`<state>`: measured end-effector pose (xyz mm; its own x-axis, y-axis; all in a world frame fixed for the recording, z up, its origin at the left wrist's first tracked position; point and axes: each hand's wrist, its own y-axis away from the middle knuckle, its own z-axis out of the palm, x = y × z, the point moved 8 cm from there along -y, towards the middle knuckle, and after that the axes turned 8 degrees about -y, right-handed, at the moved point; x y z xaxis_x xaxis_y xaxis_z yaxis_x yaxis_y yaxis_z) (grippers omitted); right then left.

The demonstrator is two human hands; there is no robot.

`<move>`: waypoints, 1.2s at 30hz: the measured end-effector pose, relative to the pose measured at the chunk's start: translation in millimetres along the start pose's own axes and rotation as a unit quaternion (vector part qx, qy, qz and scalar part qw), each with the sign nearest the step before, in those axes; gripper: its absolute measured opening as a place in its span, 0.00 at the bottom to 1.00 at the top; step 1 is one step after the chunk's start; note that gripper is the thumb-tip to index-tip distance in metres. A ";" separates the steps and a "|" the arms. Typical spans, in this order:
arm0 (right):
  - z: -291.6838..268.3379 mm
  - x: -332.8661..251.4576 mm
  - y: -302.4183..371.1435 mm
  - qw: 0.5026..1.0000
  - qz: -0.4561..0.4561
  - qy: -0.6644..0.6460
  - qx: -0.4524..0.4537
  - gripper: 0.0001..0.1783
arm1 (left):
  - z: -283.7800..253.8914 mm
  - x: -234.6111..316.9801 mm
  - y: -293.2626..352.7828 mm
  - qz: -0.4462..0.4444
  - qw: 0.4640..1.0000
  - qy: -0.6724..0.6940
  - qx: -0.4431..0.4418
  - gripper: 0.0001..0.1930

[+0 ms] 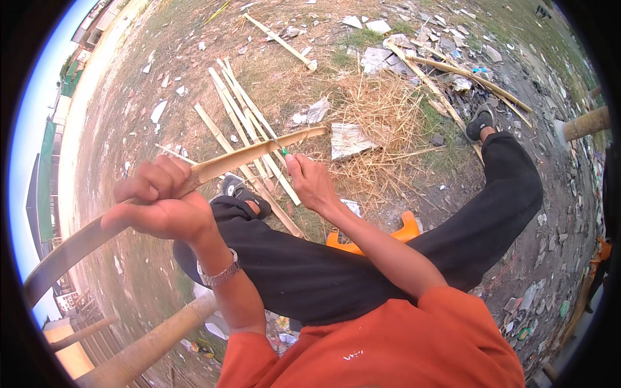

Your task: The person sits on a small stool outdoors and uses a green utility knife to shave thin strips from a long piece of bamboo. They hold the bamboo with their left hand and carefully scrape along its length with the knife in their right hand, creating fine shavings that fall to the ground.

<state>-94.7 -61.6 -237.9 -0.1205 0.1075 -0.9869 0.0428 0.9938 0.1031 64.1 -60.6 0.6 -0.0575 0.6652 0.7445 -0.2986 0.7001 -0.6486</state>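
Orange shirt [388, 343] nearest. Grips bamboo [242, 158] in curled left fingers [162, 176], pinches knife [284, 151] in right fingers [296, 166]; might slip if forced.

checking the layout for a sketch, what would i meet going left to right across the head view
Left hand, left shoe, right hand, weathered whitish slab, right shoe, thick bamboo pole at the right edge.

Long, slanting bamboo strip [249, 155] and green-handled tool [284, 151]
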 end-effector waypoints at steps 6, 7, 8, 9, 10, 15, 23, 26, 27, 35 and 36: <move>18.4 -86.9 23.8 0.994 -0.102 -0.026 -0.036 0.20 | 5.1 3.8 1.9 0.026 1.000 0.003 0.008 0.30; 17.5 -90.1 24.2 0.995 -0.094 0.006 -0.026 0.18 | 6.1 3.9 2.2 0.027 1.000 0.008 0.001 0.30; 16.0 -90.2 25.1 0.994 -0.100 0.023 -0.021 0.18 | 7.1 4.7 2.7 0.028 0.999 0.014 -0.006 0.30; 13.9 -89.0 25.7 0.993 -0.107 0.040 -0.015 0.18 | 7.9 5.6 3.4 0.030 0.999 0.019 -0.013 0.30; 12.9 -87.9 26.5 0.992 -0.113 0.057 -0.008 0.18 | 7.1 6.2 4.3 0.031 0.999 0.018 -0.012 0.30; 15.2 -88.1 28.0 0.981 -0.161 0.094 0.047 0.19 | 3.6 4.9 5.9 0.006 1.000 0.008 0.006 0.30; 17.6 -63.9 36.0 0.968 -0.210 0.106 0.091 0.19 | 5.4 16.2 19.9 0.053 0.998 0.027 0.003 0.28; 19.8 -38.0 33.3 0.972 -0.169 0.136 0.094 0.21 | -1.2 13.7 14.5 0.053 0.998 0.023 0.016 0.28; 18.7 -21.5 32.8 0.975 -0.128 0.156 0.094 0.23 | -7.2 10.7 11.0 0.045 0.998 0.029 0.036 0.27; -49.4 70.5 31.7 0.983 0.068 0.108 0.133 0.32 | -14.3 3.0 0.3 0.023 0.997 0.030 0.072 0.28; -43.5 33.7 26.7 0.989 0.015 0.078 0.122 0.31 | -12.1 3.5 0.4 0.024 0.997 0.032 0.071 0.28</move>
<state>-140.8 -30.2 -263.0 -0.2659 0.1587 -0.9509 0.2853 0.9551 0.0796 75.3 -54.9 0.9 -0.0160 0.7152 0.6987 -0.4287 0.6264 -0.6510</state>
